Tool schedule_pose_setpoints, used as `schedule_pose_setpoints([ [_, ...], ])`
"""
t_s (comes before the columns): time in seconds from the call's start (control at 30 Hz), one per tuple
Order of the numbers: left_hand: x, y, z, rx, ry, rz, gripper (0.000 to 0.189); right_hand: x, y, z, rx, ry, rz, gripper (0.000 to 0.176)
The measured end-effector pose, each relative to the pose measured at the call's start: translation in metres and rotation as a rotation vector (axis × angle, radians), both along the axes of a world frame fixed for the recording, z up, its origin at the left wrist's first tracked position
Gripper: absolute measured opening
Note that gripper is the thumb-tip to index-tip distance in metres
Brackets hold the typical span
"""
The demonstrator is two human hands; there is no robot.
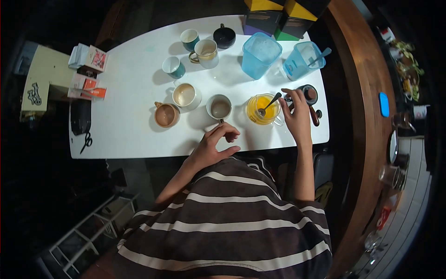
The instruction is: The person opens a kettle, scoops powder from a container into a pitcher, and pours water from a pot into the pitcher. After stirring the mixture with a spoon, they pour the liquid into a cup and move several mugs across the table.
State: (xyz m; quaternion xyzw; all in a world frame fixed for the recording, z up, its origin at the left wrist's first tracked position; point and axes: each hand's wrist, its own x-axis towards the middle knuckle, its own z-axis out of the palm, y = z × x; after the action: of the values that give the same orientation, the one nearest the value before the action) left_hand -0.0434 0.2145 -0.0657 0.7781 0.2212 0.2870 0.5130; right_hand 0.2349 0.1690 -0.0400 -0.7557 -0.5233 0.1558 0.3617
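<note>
A clear glass jug (253, 114) of yellow-orange liquid stands near the table's front edge, with a metal spoon (269, 106) leaning in it. My right hand (297, 109) hovers just right of the jug, thumb and fingers apart around air near the spoon's handle end. Beyond that hand lies a dark round tool with a brown knob (310, 93), and a brown handle (316, 118) is beside it. My left hand (217, 143) is loosely curved and holds nothing, thumb apart from the fingers. It is close to the handle of a grey-white mug (219, 107).
Left of that mug are a cream mug (186, 96) and a brown cup (166, 115). Several more cups, including a black one (224, 36), stand farther back. Two blue containers (261, 56) and dark boxes (263, 21) are at the back right. Scissors (86, 142) lie far left.
</note>
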Motion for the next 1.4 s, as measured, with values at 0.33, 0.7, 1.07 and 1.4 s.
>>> schedule_pose_setpoints([
  [0.33, 0.052, -0.018, -0.029, 0.226, 0.463, -0.03, 0.101, 0.02, 0.008, -0.015, 0.016, 0.012, 0.27, 0.016],
  [0.7, 0.102, -0.001, -0.091, 0.209, 0.312, 0.23, 0.122, 0.017, 0.008, -0.011, -0.155, 0.111, 0.505, 0.014],
  [1.07, 0.105, 0.012, -0.101, 0.392, 0.332, 0.254, 0.105, 0.024, 0.014, -0.012, -0.041, -0.251, 0.623, 0.027],
  [1.4, 0.105, 0.012, -0.094, 0.392, 0.155, 0.317, 0.099, 0.026, 0.003, -0.003, -0.067, -0.307, 0.62, 0.025],
])
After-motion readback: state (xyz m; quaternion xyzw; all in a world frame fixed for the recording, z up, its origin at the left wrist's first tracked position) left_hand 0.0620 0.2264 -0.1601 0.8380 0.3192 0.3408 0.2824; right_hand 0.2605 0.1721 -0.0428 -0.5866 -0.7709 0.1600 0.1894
